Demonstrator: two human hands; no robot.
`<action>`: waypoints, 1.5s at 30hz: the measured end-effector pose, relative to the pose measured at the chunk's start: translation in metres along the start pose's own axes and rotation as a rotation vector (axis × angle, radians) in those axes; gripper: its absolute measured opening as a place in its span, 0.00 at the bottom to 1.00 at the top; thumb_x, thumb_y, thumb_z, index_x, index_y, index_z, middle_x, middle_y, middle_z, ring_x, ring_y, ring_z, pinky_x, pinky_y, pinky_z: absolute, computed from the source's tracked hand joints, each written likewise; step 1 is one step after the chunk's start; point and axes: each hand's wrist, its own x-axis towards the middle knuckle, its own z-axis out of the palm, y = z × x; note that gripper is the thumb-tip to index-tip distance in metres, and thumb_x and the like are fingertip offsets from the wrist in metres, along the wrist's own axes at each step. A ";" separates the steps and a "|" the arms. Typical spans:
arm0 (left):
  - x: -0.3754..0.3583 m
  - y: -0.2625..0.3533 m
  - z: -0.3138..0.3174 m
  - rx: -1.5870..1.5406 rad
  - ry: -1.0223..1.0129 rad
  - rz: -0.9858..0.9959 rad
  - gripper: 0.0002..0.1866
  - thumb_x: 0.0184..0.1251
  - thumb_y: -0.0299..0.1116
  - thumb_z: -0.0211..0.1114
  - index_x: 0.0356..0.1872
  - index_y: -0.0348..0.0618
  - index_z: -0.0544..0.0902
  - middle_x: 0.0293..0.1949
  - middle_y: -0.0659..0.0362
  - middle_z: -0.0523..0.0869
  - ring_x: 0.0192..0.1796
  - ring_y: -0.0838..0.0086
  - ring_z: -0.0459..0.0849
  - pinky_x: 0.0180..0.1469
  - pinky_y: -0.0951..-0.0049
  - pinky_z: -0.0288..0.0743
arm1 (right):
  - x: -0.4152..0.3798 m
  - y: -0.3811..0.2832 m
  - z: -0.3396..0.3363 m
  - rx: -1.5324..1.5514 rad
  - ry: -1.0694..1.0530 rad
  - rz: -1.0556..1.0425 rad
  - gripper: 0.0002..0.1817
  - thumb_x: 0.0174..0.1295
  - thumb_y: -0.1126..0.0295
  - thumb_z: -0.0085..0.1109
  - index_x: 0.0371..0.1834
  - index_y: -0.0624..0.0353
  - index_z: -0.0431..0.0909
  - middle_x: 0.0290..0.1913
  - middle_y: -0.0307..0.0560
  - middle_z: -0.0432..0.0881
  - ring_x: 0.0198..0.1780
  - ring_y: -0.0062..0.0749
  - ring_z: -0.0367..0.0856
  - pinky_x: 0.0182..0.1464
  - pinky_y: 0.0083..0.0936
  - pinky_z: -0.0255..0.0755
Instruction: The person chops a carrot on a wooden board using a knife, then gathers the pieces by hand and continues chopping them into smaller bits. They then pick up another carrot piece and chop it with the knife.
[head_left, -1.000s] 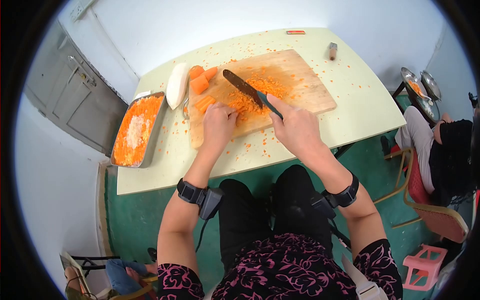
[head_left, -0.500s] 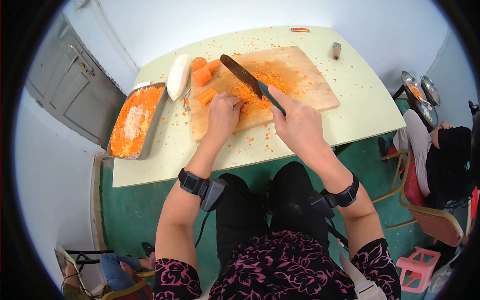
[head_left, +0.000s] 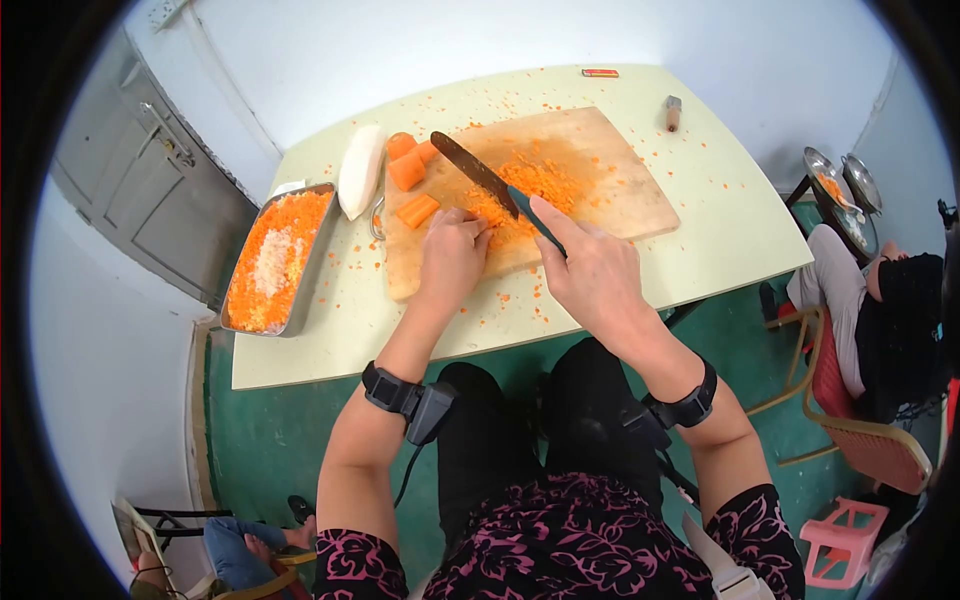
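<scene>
My right hand (head_left: 597, 275) is wrapped round the dark green handle of a knife (head_left: 475, 172), whose dark blade slants to the upper left over the wooden cutting board (head_left: 630, 200). Just left of the blade, my left hand (head_left: 452, 255) has its fingers bunched on a carrot piece, mostly hidden by them. Finely chopped carrot (head_left: 545, 180) lies heaped beside and beyond the knife. Cut carrot sticks (head_left: 417, 210) rest on the board by my left fingertips. Thicker carrot chunks (head_left: 406, 170) sit at the board's far left corner.
Left of the board are a peeled white radish (head_left: 360, 172) and a metal tray (head_left: 303, 300) of chopped carrot with a pale heap. A brown-handled tool (head_left: 673, 114) and a small red packet (head_left: 600, 73) lie toward the back. A seated person (head_left: 895, 310) is at right.
The view has tilted slightly, so the table sits lower in the picture. Both hands stay at the same part of the board, with the knife still in my right hand.
</scene>
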 end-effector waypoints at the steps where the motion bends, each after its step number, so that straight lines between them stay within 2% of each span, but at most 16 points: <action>1: 0.000 0.000 0.001 0.002 0.004 -0.004 0.07 0.49 0.24 0.67 0.31 0.35 0.85 0.33 0.50 0.84 0.38 0.58 0.80 0.42 0.66 0.74 | 0.001 -0.001 0.000 0.001 0.003 0.001 0.20 0.56 0.69 0.57 0.54 0.56 0.75 0.20 0.53 0.77 0.21 0.47 0.77 0.24 0.37 0.71; 4: 0.002 0.001 0.002 -0.003 0.018 -0.024 0.06 0.48 0.23 0.67 0.29 0.35 0.85 0.31 0.51 0.83 0.36 0.59 0.80 0.42 0.66 0.74 | 0.002 0.005 0.012 -0.036 -0.014 -0.054 0.20 0.56 0.69 0.57 0.54 0.56 0.75 0.20 0.53 0.77 0.21 0.47 0.77 0.24 0.38 0.71; 6: 0.003 0.002 0.001 -0.016 0.025 -0.050 0.05 0.47 0.23 0.67 0.28 0.35 0.85 0.29 0.51 0.83 0.35 0.59 0.80 0.41 0.66 0.74 | 0.007 0.003 0.004 -0.018 -0.032 0.000 0.20 0.56 0.70 0.56 0.54 0.56 0.75 0.20 0.53 0.77 0.21 0.47 0.77 0.24 0.38 0.72; 9: 0.005 0.006 0.000 -0.039 0.011 -0.160 0.05 0.47 0.23 0.67 0.26 0.35 0.85 0.28 0.51 0.83 0.34 0.59 0.80 0.41 0.66 0.74 | 0.007 -0.002 0.000 0.009 0.003 -0.003 0.19 0.56 0.70 0.56 0.53 0.56 0.75 0.20 0.54 0.77 0.21 0.47 0.78 0.25 0.38 0.72; 13: 0.005 0.003 0.004 -0.034 0.046 -0.133 0.04 0.46 0.23 0.66 0.25 0.35 0.84 0.28 0.50 0.83 0.35 0.58 0.80 0.41 0.65 0.73 | 0.002 0.000 0.013 -0.055 -0.029 -0.054 0.20 0.56 0.70 0.56 0.54 0.56 0.75 0.20 0.54 0.77 0.21 0.48 0.78 0.25 0.38 0.73; 16: 0.003 0.004 0.004 -0.075 0.053 -0.158 0.04 0.44 0.21 0.65 0.24 0.33 0.84 0.29 0.48 0.82 0.37 0.55 0.79 0.42 0.62 0.72 | 0.008 -0.006 0.002 -0.001 -0.038 0.010 0.20 0.56 0.70 0.56 0.54 0.56 0.75 0.21 0.54 0.77 0.22 0.48 0.78 0.25 0.37 0.73; 18: 0.003 0.004 0.006 -0.104 0.057 -0.188 0.04 0.44 0.21 0.65 0.24 0.33 0.84 0.29 0.48 0.82 0.37 0.55 0.79 0.42 0.62 0.72 | 0.005 -0.006 0.005 -0.008 -0.002 -0.019 0.20 0.56 0.70 0.56 0.54 0.56 0.75 0.21 0.54 0.77 0.22 0.47 0.78 0.25 0.37 0.73; 21: 0.004 0.006 0.004 -0.086 0.049 -0.172 0.04 0.44 0.21 0.65 0.24 0.33 0.84 0.29 0.48 0.82 0.37 0.56 0.79 0.42 0.62 0.72 | 0.002 -0.003 0.014 -0.036 -0.011 -0.031 0.20 0.56 0.70 0.56 0.54 0.56 0.75 0.21 0.54 0.77 0.22 0.47 0.78 0.25 0.38 0.73; 24: 0.003 0.003 0.006 -0.017 0.087 -0.120 0.04 0.46 0.23 0.67 0.25 0.34 0.85 0.28 0.50 0.83 0.32 0.60 0.80 0.38 0.66 0.74 | 0.002 -0.007 0.009 0.010 0.003 -0.012 0.20 0.56 0.70 0.57 0.54 0.56 0.74 0.20 0.54 0.77 0.22 0.48 0.78 0.25 0.38 0.72; 33: 0.003 0.004 0.005 -0.015 0.066 -0.139 0.04 0.47 0.23 0.66 0.26 0.34 0.85 0.27 0.51 0.82 0.34 0.60 0.80 0.39 0.66 0.73 | 0.000 -0.009 0.007 -0.014 0.020 -0.014 0.20 0.55 0.70 0.57 0.54 0.55 0.75 0.19 0.53 0.76 0.21 0.47 0.78 0.24 0.39 0.72; 37: 0.001 0.003 0.006 -0.035 0.085 -0.123 0.04 0.47 0.23 0.66 0.25 0.34 0.85 0.27 0.51 0.82 0.34 0.59 0.80 0.39 0.66 0.73 | -0.003 -0.002 0.016 -0.029 0.017 -0.079 0.21 0.55 0.70 0.57 0.54 0.55 0.74 0.20 0.54 0.77 0.21 0.47 0.78 0.24 0.38 0.72; 42: 0.002 0.005 0.004 -0.016 0.075 -0.135 0.04 0.46 0.23 0.66 0.25 0.35 0.85 0.27 0.50 0.83 0.34 0.59 0.80 0.39 0.65 0.73 | 0.001 -0.011 0.007 0.019 0.015 -0.008 0.21 0.55 0.70 0.57 0.55 0.56 0.74 0.20 0.54 0.77 0.21 0.46 0.77 0.24 0.38 0.71; 45: 0.002 0.003 0.007 -0.091 0.095 -0.128 0.03 0.45 0.22 0.65 0.24 0.34 0.84 0.28 0.48 0.81 0.35 0.56 0.78 0.40 0.61 0.72 | -0.003 -0.007 0.015 -0.010 -0.006 -0.037 0.21 0.55 0.71 0.57 0.55 0.57 0.74 0.21 0.55 0.77 0.21 0.47 0.78 0.24 0.38 0.72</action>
